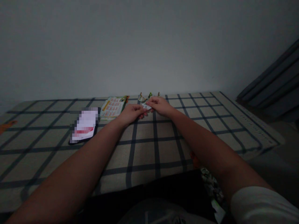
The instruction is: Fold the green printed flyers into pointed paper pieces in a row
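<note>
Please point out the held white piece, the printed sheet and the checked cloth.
White piece [146, 106]: head view, on its exposed face.
Printed sheet [113, 107]: head view, on its printed face.
Checked cloth [145, 133]: head view, on a bare part.

My left hand [132, 114] and right hand [161, 106] hide part of the small white piece [147, 107], whose print is too small for reading. The phone screen [86, 123] is blurred into squares. The left edge cuts an orange thing [6, 127], the right edge some dark folded cloth [277, 70].

Print on the held piece [146, 106], sheet [113, 107] and tablecloth [144, 140] cannot be read.
</note>
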